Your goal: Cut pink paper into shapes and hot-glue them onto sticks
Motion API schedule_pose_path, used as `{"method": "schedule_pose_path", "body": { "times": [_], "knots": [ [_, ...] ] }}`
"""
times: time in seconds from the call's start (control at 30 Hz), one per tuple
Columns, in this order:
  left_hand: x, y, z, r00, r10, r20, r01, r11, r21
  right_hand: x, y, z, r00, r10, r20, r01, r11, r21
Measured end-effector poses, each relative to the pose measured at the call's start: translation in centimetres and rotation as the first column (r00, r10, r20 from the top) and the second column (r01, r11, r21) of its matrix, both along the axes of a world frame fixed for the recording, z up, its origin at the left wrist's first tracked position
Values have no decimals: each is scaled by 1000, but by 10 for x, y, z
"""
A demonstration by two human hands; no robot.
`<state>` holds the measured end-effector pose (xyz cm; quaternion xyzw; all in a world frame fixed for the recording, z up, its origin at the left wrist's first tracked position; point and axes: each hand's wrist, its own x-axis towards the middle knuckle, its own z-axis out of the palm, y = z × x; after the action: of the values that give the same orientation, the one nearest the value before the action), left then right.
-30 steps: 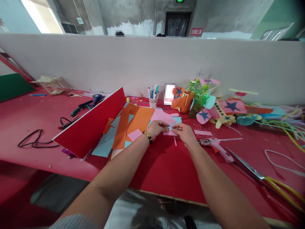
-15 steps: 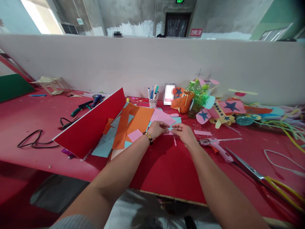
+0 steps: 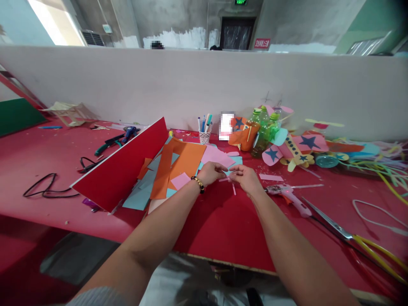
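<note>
My left hand point(image 3: 213, 173), with a beaded bracelet at the wrist, has its thumb and fingers pressed together in a pinch. Facing it, my right hand point(image 3: 245, 177) is pinched as well, the fingertips of both nearly meeting. What they hold is small and mostly hidden; I cannot make it out. Just under the fingertips lies a thin pink strip point(image 3: 234, 189) on the red board point(image 3: 223, 229). Behind the hands are a large pink sheet point(image 3: 216, 155) and some light blue paper point(image 3: 237, 160). A pink rectangle point(image 3: 270, 177) lies right of my right hand.
Orange sheets point(image 3: 188, 155) and other paper lie left, beside a leaning red panel point(image 3: 127, 165). A pink glue gun point(image 3: 296, 202) and large scissors point(image 3: 344, 231) lie right. Green bottles point(image 3: 263, 136), a decorated plane model point(image 3: 295, 148) and a pen cup point(image 3: 205, 136) stand at the back.
Both hands stay in almost the same place. Their fingertips have shifted only slightly, and less pink shows between them.
</note>
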<state>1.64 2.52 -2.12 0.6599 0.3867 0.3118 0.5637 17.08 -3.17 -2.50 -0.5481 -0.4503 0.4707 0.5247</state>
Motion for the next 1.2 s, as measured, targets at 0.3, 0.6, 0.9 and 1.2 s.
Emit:
{"method": "schedule_pose_path", "body": {
  "times": [0.3, 0.6, 0.9, 1.2],
  "knots": [
    [1, -1, 0, 994, -12, 112, 21, 997, -78, 2, -4, 6, 999, -43, -27, 44, 999, 5],
    [-3, -8, 7, 974, -176, 145, 202, 962, -182, 20, -11, 16, 990, 138, -4, -138, 987, -83],
    [-1, -15, 10, 972, -234, -37, 235, 938, 256, 37, -26, 18, 801, 524, 290, -422, 838, -346],
    [12, -36, 0, 649, -532, -543, 753, 351, 556, 40, -33, 18, 758, 502, 417, -315, 842, -438]
  ]
}}
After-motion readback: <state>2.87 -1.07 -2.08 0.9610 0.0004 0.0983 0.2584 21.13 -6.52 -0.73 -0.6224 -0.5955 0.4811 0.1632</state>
